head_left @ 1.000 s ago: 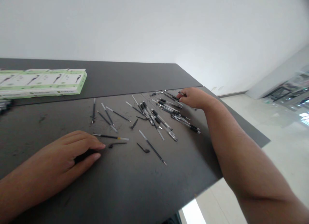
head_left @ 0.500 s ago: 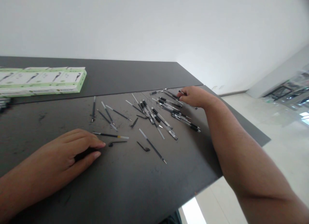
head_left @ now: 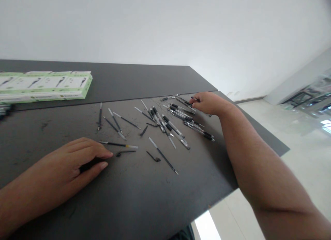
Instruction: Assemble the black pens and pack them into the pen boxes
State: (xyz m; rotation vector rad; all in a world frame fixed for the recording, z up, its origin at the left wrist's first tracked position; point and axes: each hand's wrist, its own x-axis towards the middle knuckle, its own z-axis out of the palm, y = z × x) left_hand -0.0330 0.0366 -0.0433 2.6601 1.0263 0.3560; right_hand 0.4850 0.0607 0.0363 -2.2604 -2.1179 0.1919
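My left hand (head_left: 82, 160) rests on the dark table with thumb and fingers apart, holding nothing. Just beyond its fingertips lie a pen refill (head_left: 119, 144) with a yellowish band and a small black pen clip (head_left: 125, 152). At the far right of the pile, my right hand (head_left: 204, 102) has its fingers closed on a pen (head_left: 193, 98), mostly hidden by them. Several clear pens with black grips (head_left: 173, 126) lie heaped beside it. Several loose refills (head_left: 126, 120) are spread between the hands, and another refill (head_left: 163, 156) lies nearer me with a black clip (head_left: 153, 156).
A row of white and green boxes (head_left: 46, 86) stands at the back left. Dark items (head_left: 5, 110) lie at the left edge, blurred. Black smudges mark the table (head_left: 144, 198). A white wall (head_left: 129, 26) rises behind, and pale floor (head_left: 274, 116) shows on the right.
Both hands stay almost where they were, and the pens and refills lie as before. The view has shifted very slightly.
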